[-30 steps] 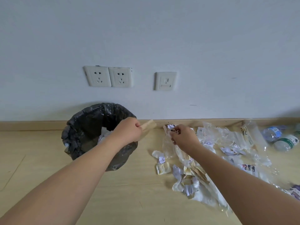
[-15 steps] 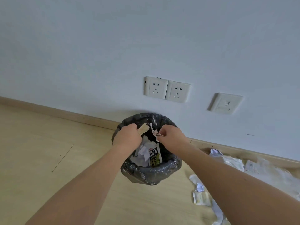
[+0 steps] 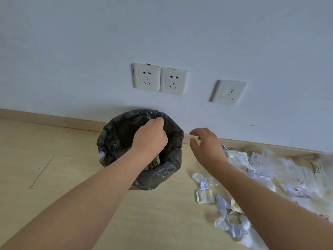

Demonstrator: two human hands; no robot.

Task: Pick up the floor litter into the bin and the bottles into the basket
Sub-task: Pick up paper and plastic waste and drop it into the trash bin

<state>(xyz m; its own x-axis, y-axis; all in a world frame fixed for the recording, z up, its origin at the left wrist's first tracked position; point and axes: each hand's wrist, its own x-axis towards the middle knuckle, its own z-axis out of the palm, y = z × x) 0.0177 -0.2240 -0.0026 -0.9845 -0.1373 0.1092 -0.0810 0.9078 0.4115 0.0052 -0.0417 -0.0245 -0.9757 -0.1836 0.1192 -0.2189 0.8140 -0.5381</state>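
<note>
The bin, lined with a black bag, stands on the floor right against the skirting board at the foot of the wall, and it already holds some litter: a printed carton peeks out beside the left forearm, and a pale scrap sits at the bin's left rim. So part of the job seems done, but much is left. The litter pile, crumpled paper, wrappers and clear plastic, spreads across the floor to the right of the bin, from the skirting board out toward the near right edge of the view, and none of it is in hand. The left hand hangs over the bin's mouth with its fingers curled downward; whether it has something pinched I cannot tell, since the fingertips are turned away. The right hand is just right of the bin, above the floor, fingers loosely spread and holding nothing. No bottles and no basket show in this view, so that half of the task cannot be judged. On the wall above the bin are two sockets side by side and a third plate further right. Nothing blocks the way between pile and bin; the clear plastic tangled with the paper may drag extra pieces along when lifted.
</note>
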